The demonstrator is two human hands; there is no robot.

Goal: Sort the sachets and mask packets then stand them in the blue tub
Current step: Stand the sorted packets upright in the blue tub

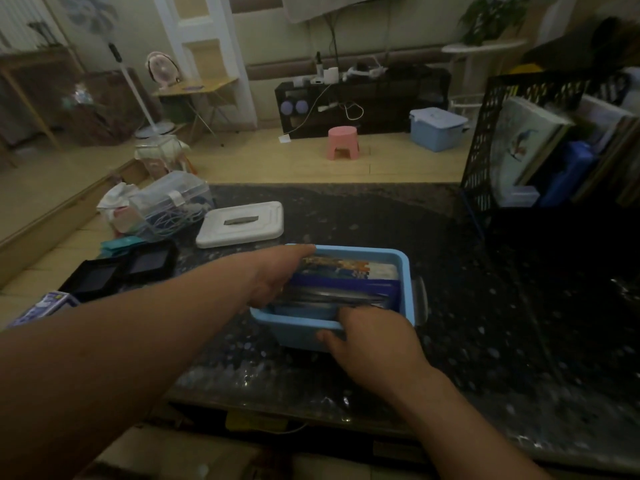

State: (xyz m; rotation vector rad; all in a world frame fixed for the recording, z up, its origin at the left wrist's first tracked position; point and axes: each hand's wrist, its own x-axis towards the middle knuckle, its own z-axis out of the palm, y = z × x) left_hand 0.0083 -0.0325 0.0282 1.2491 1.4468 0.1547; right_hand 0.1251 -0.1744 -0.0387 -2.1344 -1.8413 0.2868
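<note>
Dim living room seen across a work surface. The pale wood floor [277,164] runs back to a low black shelf unit [381,102] against the far wall, its top cluttered with small devices and cables. A pedestal fan [136,95] stands at the left. On the floor before the shelf unit are a pale blue lidded box [437,128] and, left of it, a pink stool [342,142].

The bench [467,306] is dark speckled stone. At its far right corner stands a black mesh rack [485,133] holding upright books. At the far left sits a clear plastic box [169,202] of tangled cords, with a white lid [240,223] lying flat just beside it.

The blue tub [406,271] sits near the middle of the bench, close to the near edge. The packets [346,282] stand on edge inside it, packed lengthwise.

The left hand [277,275] reaches into the tub's left end, index finger straight along the far rim. Its other fingers are hidden, so its grip cannot be judged. The right hand [374,337] grips the tub's near wall, thumb outside, fingers hooked over the rim.
</note>
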